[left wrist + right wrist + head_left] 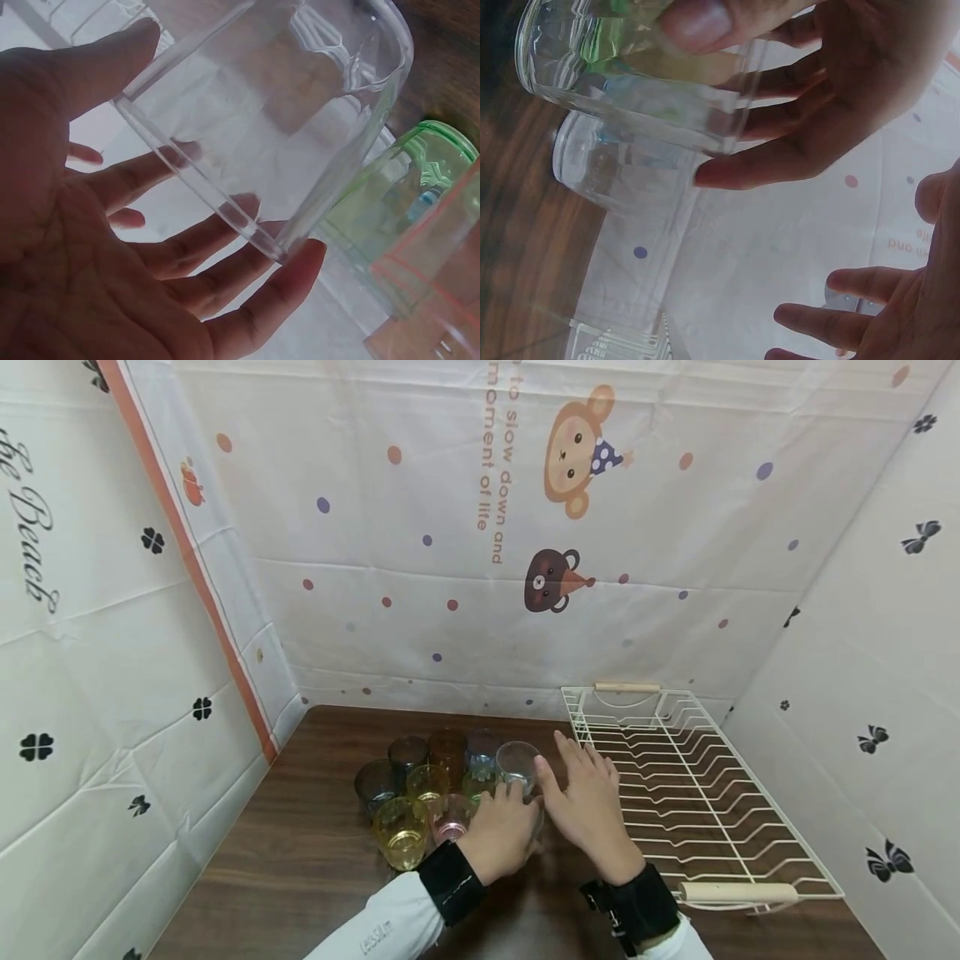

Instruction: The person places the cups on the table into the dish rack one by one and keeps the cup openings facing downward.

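to the left of my left hand (501, 837) the way is blocked by a tight cluster of coloured glasses (420, 785), touching one another with no gap a finger could pass. the clear glass (517, 766) i grip stands at the cluster's right edge, and my right hand (588, 806) fills the narrow room beside it. right of that hand the wire dish rack (738, 852) lies low with open air above. toward me from both hands the wooden table (300, 868) is bare.
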Demonstrator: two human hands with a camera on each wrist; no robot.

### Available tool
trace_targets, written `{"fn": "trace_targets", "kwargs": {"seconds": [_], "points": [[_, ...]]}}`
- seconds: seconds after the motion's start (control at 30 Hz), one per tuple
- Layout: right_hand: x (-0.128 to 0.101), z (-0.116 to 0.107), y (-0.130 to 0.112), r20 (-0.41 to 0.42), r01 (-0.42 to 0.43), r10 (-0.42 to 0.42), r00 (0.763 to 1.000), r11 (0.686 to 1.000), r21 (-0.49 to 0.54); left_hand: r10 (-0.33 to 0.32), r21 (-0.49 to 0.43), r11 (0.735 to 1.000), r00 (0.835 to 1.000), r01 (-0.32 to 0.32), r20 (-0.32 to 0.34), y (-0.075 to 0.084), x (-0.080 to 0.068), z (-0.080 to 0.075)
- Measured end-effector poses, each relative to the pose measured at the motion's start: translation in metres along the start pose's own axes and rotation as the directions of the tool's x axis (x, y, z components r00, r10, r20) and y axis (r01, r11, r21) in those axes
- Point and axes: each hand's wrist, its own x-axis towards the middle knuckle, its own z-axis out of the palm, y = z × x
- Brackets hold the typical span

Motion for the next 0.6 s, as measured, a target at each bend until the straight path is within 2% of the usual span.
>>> {"fn": "trace_targets", "kwargs": {"seconds": [0.13, 0.23, 0.37, 0.5, 0.6], "points": [[0.004, -0.004, 0.000, -0.020, -0.014, 0.014, 1.000, 1.000, 0.006, -0.013, -0.035, 0.999, 0.999, 0.012, -0.049, -0.002, -0.004, -0.007], [0.006, -0.008, 0.001, -0.037, -0.020, 0.020, 0.999, 1.000, 0.005, -0.045, -0.104, 0.994, 0.997, 0.039, -0.056, -0.005, -0.005, -0.014], [0.009, -0.013, 0.002, -0.076, -0.006, 0.006, 0.997, 1.000, 0.001, -0.109, -0.221, 0.971, 0.992, 0.092, -0.066, -0.014, -0.008, -0.025], [0.009, -0.017, 0.002, -0.101, 0.021, -0.017, 0.995, 0.999, 0.034, -0.159, -0.369, 0.923, 0.982, 0.111, -0.101, -0.022, -0.015, -0.032], [0.009, -0.020, 0.001, -0.111, 0.036, -0.028, 0.993, 0.997, 0.069, -0.187, -0.501, 0.858, 0.977, 0.111, -0.105, -0.027, -0.021, -0.035]]}}
